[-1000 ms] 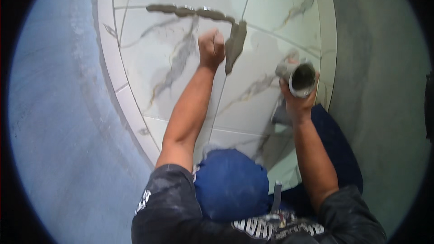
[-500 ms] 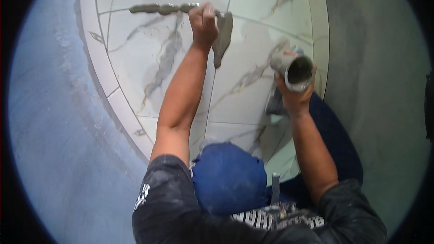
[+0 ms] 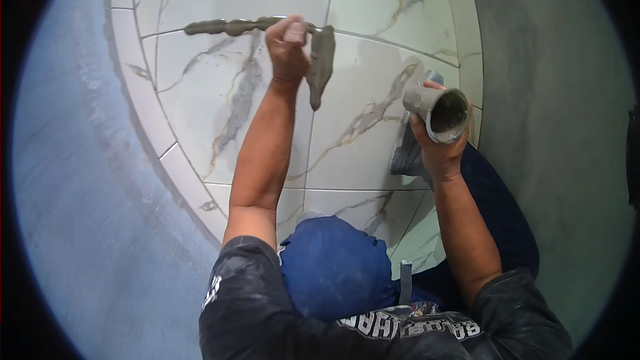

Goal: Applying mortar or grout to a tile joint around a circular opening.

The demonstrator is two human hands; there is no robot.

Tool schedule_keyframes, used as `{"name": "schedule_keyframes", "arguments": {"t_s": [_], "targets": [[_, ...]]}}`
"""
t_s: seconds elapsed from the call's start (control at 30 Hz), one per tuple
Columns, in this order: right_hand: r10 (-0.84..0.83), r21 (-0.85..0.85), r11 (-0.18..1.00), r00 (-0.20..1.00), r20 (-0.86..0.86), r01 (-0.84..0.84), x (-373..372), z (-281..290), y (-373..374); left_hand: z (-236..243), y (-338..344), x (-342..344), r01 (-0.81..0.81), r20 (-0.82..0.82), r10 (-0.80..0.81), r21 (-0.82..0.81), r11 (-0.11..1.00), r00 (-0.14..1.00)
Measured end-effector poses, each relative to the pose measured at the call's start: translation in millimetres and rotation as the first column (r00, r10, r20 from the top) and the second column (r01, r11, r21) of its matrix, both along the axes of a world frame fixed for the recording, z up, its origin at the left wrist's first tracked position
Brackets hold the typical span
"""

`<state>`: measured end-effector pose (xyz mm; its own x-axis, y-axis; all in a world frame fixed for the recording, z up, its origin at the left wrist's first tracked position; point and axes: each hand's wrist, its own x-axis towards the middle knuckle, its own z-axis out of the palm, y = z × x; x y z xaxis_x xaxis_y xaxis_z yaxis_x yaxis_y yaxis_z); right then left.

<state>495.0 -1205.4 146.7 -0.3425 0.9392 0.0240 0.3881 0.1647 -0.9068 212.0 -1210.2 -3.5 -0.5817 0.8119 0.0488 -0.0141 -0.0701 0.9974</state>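
Observation:
My left hand (image 3: 288,50) is closed in a fist low over a tile joint, its fingers curled under. Whatever it may grip is hidden beneath the hand. Wet grey grout (image 3: 227,27) lies in a thick line along the joint on the hand's left, and a broad smear of grout (image 3: 322,67) runs down toward me on its right. In my right hand (image 3: 441,157) is a grey-smeared cup (image 3: 421,100), tilted with its round mouth facing up toward me. Grey residue coats its inside. The marbled white floor tiles (image 3: 370,153) lie under both hands.
Narrow border tiles (image 3: 150,117) edge the floor, meeting a bluish wall (image 3: 73,180) on the left and a grey wall (image 3: 553,127) on the right. My bent blue-clad knee (image 3: 337,267) rises at the near middle. A dark shoe (image 3: 407,150) stands beside the cup.
The view has shifted slightly, so the floor sits a little lower in the picture. The cup has moved slightly right. My left hand stays at the same joint, and the grout looks much the same.

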Motion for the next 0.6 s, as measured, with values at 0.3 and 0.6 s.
{"name": "schedule_keyframes", "arguments": {"t_s": [0.3,0.6], "targets": [[-0.053,-0.152,0.987,0.998,-0.033,0.047,-12,4,-7,-17,-5,-14,-0.056,-0.224,0.050,-0.018,0.998,0.973],[-0.074,-0.179,0.983,0.965,-0.250,0.029,-19,-16,-8,-26,-19,-6,-0.089,-0.144,0.097,0.061,0.994,0.985]]}}
